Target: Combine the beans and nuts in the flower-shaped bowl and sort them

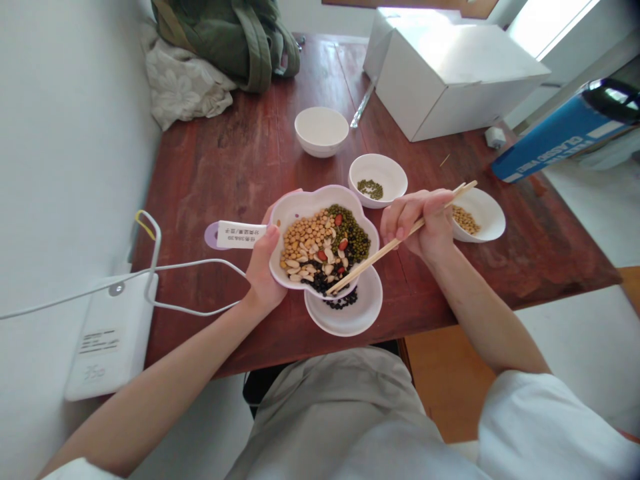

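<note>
My left hand [267,267] grips a flower-shaped bowl [277,217] by its left side, thumb over the rim. Inside lie soybeans [307,233], green mung beans [356,235], black beans [320,279], pale peanut halves [300,272] and a few red-skinned peanuts. A labelled purple handle [211,235] sticks out to the left. My right hand [423,223] is closed around a pair of chopsticks [385,250], whose tips touch the black beans near the bowl's front edge. Partly hidden under the bowl is a white dish [373,303] holding black beans.
Small white bowls hold mung beans [370,189] and soybeans [465,219]; another white bowl [321,133] stands behind. A white box [445,80], blue bottle [560,137] and green bag [220,40] border the table. A cable [200,263] runs from a power bank [113,340] at left.
</note>
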Available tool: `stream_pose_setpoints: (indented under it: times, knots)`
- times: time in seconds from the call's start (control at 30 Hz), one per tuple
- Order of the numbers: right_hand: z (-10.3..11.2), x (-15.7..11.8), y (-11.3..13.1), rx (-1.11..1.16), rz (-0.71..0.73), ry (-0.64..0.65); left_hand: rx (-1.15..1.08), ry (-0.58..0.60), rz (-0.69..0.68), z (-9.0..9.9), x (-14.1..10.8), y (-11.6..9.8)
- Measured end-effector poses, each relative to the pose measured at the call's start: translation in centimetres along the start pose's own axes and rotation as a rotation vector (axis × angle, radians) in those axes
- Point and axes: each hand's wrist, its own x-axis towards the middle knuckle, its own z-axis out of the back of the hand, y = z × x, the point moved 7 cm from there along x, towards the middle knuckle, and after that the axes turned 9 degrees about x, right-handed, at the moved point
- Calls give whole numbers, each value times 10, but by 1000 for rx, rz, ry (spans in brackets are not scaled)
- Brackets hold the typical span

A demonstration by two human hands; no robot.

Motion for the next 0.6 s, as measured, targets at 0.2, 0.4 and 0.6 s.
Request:
stream_pose_setpoints:
  times: [0.2, 0.4, 0.6]
  knots:
    - [-1, -1, -4, 43, 5, 22, -45, 23, -10, 0, 0, 2]
    - [1, 0, -6, 31, 10, 16, -35, 7, 6, 0, 0, 1]
    - [2, 1, -5, 12, 14, 12, -42, 6, -25, -1, -1, 1]
